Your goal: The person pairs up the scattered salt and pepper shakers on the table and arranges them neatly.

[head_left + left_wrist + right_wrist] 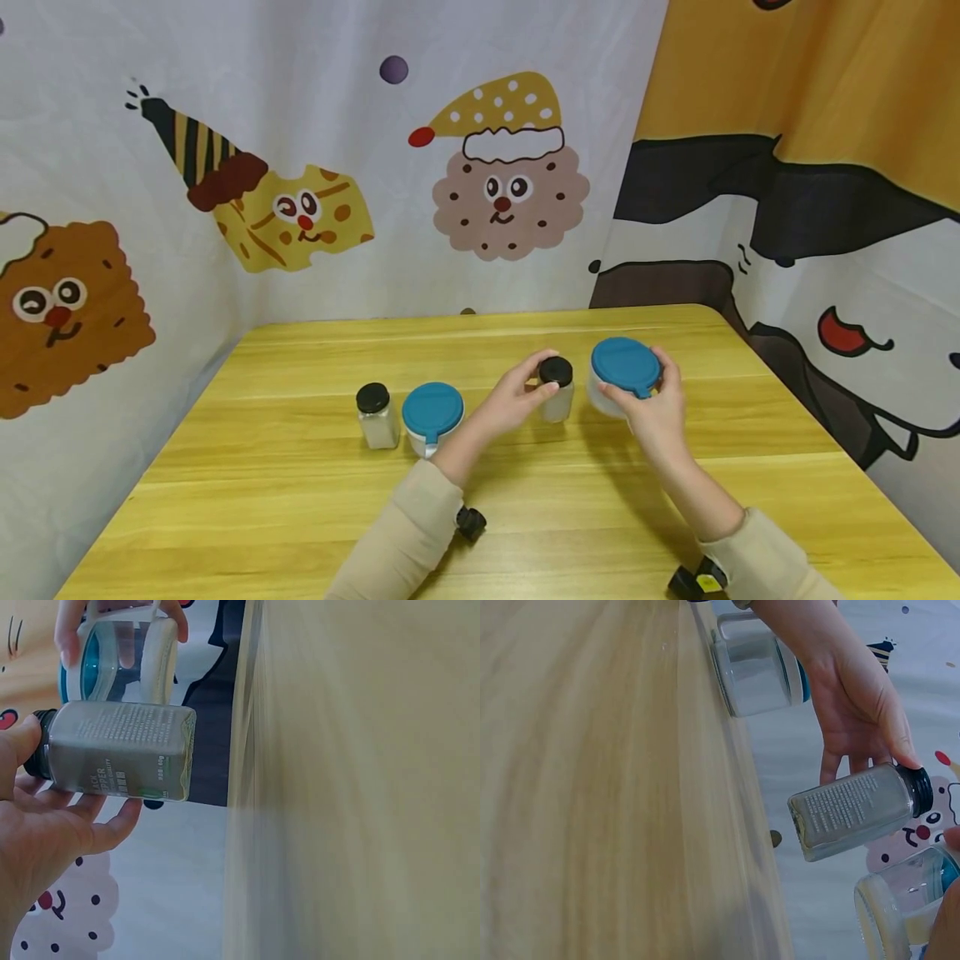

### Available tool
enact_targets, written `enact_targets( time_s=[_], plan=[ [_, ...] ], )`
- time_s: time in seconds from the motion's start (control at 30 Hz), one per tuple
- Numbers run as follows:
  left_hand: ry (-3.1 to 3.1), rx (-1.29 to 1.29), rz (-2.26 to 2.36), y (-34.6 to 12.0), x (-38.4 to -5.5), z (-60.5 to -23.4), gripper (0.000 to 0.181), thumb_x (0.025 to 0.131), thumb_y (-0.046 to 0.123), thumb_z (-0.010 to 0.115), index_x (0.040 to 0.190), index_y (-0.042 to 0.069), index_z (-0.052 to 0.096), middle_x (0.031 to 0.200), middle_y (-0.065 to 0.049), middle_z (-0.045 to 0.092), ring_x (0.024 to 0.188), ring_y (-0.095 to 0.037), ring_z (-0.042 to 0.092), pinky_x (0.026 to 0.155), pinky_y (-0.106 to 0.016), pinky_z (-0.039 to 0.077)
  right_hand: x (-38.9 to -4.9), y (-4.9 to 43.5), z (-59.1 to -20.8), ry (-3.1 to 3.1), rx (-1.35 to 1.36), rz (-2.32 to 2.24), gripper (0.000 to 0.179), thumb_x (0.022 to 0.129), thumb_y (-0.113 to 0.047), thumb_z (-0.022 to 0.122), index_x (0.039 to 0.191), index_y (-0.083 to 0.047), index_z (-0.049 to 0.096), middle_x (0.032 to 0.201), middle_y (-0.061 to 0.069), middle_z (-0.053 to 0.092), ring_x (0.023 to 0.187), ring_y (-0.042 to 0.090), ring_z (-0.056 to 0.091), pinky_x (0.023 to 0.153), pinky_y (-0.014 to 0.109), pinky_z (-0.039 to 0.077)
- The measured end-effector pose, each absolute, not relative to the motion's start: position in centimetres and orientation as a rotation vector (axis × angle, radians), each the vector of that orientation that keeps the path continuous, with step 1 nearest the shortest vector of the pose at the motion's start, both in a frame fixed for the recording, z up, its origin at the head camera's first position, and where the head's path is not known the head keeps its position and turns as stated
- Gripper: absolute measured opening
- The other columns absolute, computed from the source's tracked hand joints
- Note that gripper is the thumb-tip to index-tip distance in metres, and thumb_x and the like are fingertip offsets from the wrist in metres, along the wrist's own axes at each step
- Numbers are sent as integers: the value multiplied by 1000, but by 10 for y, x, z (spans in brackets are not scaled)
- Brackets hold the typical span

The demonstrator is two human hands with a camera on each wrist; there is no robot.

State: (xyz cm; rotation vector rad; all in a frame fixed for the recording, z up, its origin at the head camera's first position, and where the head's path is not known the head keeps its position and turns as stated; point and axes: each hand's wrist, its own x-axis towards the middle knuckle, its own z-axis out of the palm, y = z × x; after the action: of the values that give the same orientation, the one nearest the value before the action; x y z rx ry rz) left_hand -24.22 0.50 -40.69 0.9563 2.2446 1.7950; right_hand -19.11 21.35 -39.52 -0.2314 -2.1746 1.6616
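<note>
My left hand (510, 404) holds a small spice jar (557, 406) by its black lid, between thumb and fingers. Printing on its side (120, 750) reads partly as black pepper. In both wrist views the jar hangs upright just above the table. To its right, my right hand (662, 417) grips a clear canister (624, 364) with a blue lid, thumb on the near side and fingers around the far side. That canister (911, 900) is also off the tabletop, and the hand hides part of it. The two held containers are apart in the head view.
On the wooden table (300, 508), a second black-lidded jar (378, 425) stands at left beside another blue-lidded canister (432, 408), partly behind my left forearm. Printed curtains (315, 100) hang behind the table's far edge and along its sides.
</note>
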Motion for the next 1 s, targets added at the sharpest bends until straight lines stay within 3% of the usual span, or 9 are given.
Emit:
enact_targets(
  time_s=[0.5,0.77,1.0],
  plan=[
    [2228,955,1748,-6,-235,-407,44,98,7,54,141,9,43,124,-11,56,111,-20,53,87,-29,47,-186,207,-399,-2206,-213,1675,95,77,-14,82,149,-4,21,144,21,33,130,35,34,104,51,31],
    [2200,910,1718,-13,-211,-380,43,99,6,52,140,4,42,126,-17,53,114,-27,51,87,-31,47,-183,201,-402,-2222,-211,1683,96,77,-15,82,149,-3,21,144,22,33,130,36,34,103,52,31],
    [2188,883,1712,-14,-207,-377,44,99,4,51,141,5,40,127,-17,52,114,-28,53,85,-31,48,-181,199,-403,-2214,-207,1687,96,77,-14,81,149,-2,19,144,23,31,130,37,33,104,52,29]
  ],
)
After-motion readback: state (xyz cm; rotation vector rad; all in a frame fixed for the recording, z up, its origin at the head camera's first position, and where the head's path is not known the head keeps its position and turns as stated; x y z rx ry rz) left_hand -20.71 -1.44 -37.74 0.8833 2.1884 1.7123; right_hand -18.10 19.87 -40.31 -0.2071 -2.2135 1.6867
